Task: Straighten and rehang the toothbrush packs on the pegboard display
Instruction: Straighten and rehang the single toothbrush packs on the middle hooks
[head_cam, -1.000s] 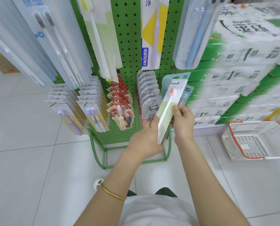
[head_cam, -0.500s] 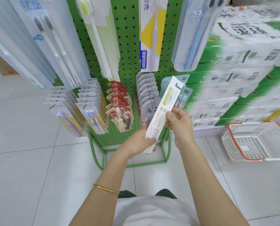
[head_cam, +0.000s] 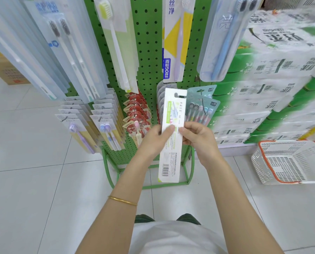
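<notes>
A long white and green toothbrush pack (head_cam: 171, 143) stands upright in front of the green pegboard (head_cam: 149, 52), its printed back and barcode facing me. My left hand (head_cam: 156, 140) pinches its left edge near the middle, thumb on the face. Opposite it, my right hand (head_cam: 198, 138) pinches the right edge at the same height. The pack's hang hole at the top is level with the lower row of pegs. Just behind it to the right hang teal multi-brush packs (head_cam: 202, 107).
Rows of hung packs fill the board: purple-brush cards (head_cam: 79, 125), red cards (head_cam: 136, 116), tall packs above. Stacked tissue cartons (head_cam: 272, 79) stand at the right. A white and orange basket (head_cam: 290, 162) sits on the tiled floor (head_cam: 34, 180).
The pack was turned over from its clear front to its printed back and swung from tilted to upright. Both hands slid toward its middle.
</notes>
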Available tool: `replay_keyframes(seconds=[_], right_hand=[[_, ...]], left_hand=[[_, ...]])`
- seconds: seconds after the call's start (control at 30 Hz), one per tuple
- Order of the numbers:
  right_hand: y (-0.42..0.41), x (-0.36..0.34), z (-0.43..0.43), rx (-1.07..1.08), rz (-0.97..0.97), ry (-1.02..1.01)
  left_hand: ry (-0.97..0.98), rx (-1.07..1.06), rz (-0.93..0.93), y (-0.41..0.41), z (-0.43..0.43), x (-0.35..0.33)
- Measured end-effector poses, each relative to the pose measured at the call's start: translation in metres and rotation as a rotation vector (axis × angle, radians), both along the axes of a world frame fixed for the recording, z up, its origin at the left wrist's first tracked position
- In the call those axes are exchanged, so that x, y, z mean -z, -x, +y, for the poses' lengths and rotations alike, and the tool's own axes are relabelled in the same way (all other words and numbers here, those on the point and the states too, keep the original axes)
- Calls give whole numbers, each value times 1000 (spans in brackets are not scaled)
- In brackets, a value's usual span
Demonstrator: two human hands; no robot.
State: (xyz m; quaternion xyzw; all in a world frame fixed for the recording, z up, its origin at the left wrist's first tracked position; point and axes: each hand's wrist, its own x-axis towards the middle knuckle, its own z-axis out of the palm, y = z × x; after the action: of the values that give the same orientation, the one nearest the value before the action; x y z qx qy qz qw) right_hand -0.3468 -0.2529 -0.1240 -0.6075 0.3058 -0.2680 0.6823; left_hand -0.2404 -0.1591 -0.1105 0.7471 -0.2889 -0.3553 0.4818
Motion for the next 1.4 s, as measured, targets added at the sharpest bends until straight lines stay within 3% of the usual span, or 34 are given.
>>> replay_keyframes(seconds=[0.17, 0.37, 0.73, 0.93, 1.07, 1.17, 1.4], right_hand=[[-1, -1, 5, -146, 3, 1], [-1, 1, 7, -202, 20, 4], [-10, 4, 13, -402, -57, -297], [-18, -5, 20, -529, -144, -327], [-24, -19, 20, -565, -224, -363], [-32, -39, 20, -447, -178, -224], [-68, -102, 37, 60, -49, 448]], left_hand=[[138, -236, -27, -13, -7, -20], [283, -365, 33, -21, -2, -39], [408, -284, 280, -33, 8, -53], [492, -256, 449, -33, 8, -68], [504, -235, 438, -33, 9, -80], [456, -240, 295, -39, 9, -95], [533, -209, -74, -38, 23, -138]])
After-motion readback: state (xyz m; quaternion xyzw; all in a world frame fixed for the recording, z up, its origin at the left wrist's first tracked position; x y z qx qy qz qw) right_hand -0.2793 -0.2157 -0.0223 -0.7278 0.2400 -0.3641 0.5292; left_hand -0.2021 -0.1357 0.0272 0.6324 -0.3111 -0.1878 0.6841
